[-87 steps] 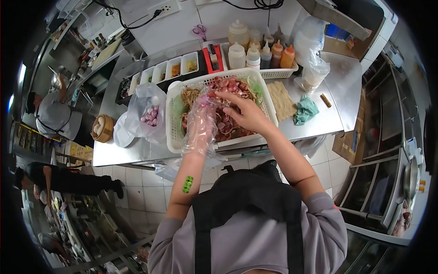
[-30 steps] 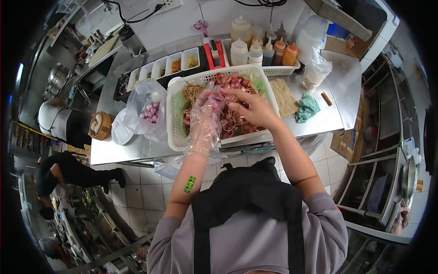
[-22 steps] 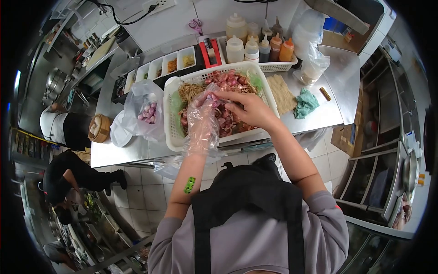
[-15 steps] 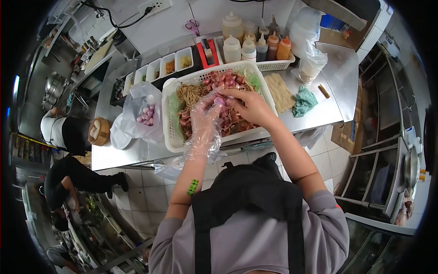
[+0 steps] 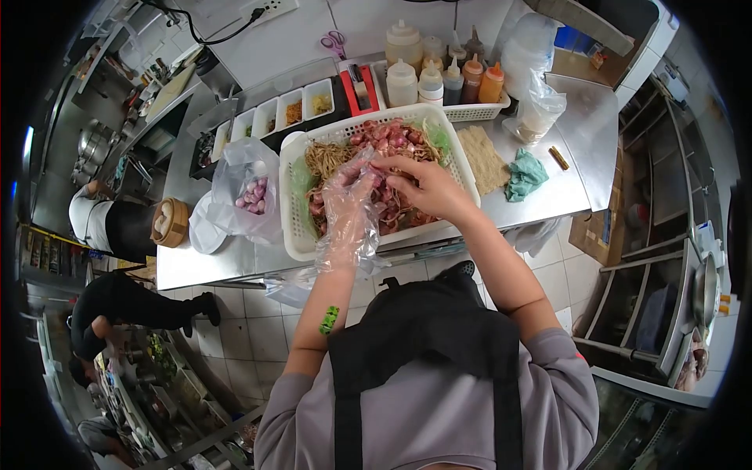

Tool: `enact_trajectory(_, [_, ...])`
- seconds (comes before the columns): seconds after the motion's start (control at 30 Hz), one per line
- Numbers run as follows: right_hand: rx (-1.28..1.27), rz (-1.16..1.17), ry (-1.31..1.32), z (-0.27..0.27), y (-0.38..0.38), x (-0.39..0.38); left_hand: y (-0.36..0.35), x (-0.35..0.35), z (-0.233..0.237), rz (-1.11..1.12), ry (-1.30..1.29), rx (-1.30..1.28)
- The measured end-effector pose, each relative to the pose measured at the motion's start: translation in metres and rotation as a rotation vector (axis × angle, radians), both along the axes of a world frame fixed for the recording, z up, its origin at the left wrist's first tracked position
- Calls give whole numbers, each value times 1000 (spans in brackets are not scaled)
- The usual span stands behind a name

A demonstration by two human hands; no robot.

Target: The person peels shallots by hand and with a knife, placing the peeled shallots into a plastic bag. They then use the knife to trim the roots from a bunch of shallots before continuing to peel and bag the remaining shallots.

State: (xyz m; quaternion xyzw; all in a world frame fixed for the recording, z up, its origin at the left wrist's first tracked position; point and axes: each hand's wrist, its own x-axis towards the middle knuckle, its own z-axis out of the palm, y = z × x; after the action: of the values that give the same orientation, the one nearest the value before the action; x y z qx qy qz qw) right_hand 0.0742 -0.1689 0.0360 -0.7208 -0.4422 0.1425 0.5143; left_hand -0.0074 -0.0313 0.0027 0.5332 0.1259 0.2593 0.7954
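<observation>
My left hand, in a clear plastic glove, is closed around a shallot above a white plastic basket. Bare, my right hand meets it from the right, thumb and forefinger pinched on the same shallot. Fingers cover most of that shallot. Beneath both hands the basket holds many unpeeled reddish shallots, dry stalks and roots and green netting. To the left, a clear plastic bag contains peeled purple shallots.
Sauce bottles stand in a tray behind the basket, beside a red holder and seasoning containers. A green cloth and brown mat lie right. A bamboo steamer sits left. Two people work at far left.
My fingers have shifted slightly around the shallot, which is now more covered. My right hand's fingers have curled closer to the left. At lower left, a bending person has moved an arm.
</observation>
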Motion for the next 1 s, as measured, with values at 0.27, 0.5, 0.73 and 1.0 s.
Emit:
enact_trajectory(0.27, [181, 6, 108, -15, 5, 7, 2, 1, -5, -6, -59, -1])
enact_trajectory(0.5, [136, 73, 431, -4, 6, 6, 2, -2, -4, -12, -92, -37])
enact_trajectory(0.73, [184, 40, 223, -13, 9, 15, -3, -1, 0, -9, -191, -138])
enact_trajectory(1.0, [55, -12, 94, 8, -2, -2, 6, 3, -7, -61, -277, -450])
